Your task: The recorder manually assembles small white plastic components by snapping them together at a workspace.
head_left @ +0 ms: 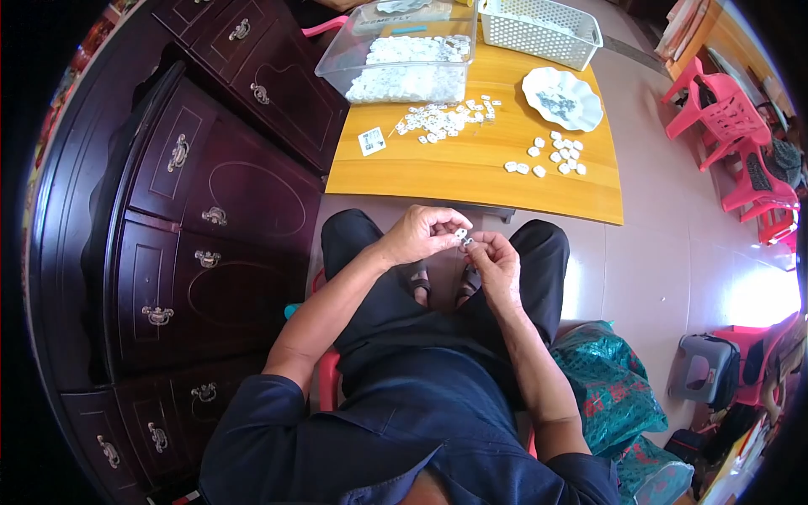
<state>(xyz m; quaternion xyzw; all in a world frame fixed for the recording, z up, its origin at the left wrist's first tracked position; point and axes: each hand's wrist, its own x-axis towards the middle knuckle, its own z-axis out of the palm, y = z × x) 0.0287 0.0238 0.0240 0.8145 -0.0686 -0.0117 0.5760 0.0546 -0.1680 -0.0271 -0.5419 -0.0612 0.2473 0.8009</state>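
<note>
Above my lap, my left hand (425, 233) pinches a small white piece with dark spots or holes (460, 233) between thumb and fingers. My right hand (497, 265) meets it there, its thumb and fingertips closed on a tiny greyish part (467, 242) against the white piece. Whether the two are joined I cannot tell. Beyond my hands, on the yellow wooden table (404, 181), lies a loose heap of similar small white pieces (433, 122). Several rounder white pieces (566, 154) sit in a group at the right.
A clear plastic bin (337, 71) full of white pieces stands on the table's far side. Near it are a white perforated basket (543, 42), a scalloped white plate (589, 114) with greyish bits, and a small printed card (371, 141). Dark cabinets (244, 194) rise at left; green bags (606, 379) lie right.
</note>
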